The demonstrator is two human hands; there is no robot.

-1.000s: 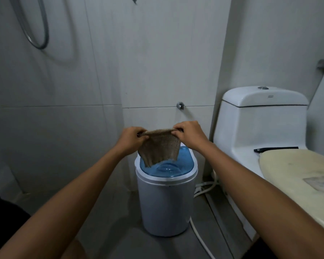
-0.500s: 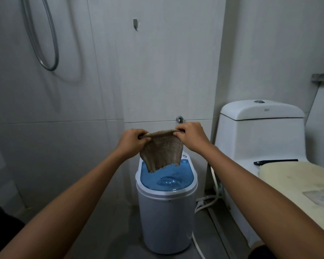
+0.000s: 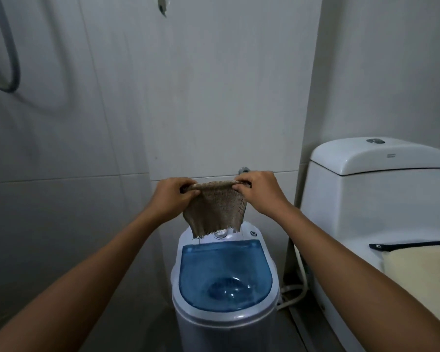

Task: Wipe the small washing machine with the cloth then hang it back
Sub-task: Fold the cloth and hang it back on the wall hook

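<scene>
left hand: pinch grip | right hand: pinch grip | arms outstretched

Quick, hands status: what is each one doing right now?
Left hand: closed, pinching the left top corner of the cloth.
Right hand: closed, pinching the cloth's right top corner.

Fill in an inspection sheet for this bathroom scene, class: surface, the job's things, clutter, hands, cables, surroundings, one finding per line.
Surface: grey floor, bare where visible.
Job's things: brown woven cloth held stretched above the small washing machine, lower edge frayed; the machine's blue see-through lid is closed.
Clutter: nothing seen.
Hands: left hand and right hand each pinch a top corner of the cloth.
Cables: white hose runs between machine and toilet.
Surroundings: white toilet on the right with a cream seat cover; wall hook high up; shower hose at left; wall tap behind the cloth.
</scene>
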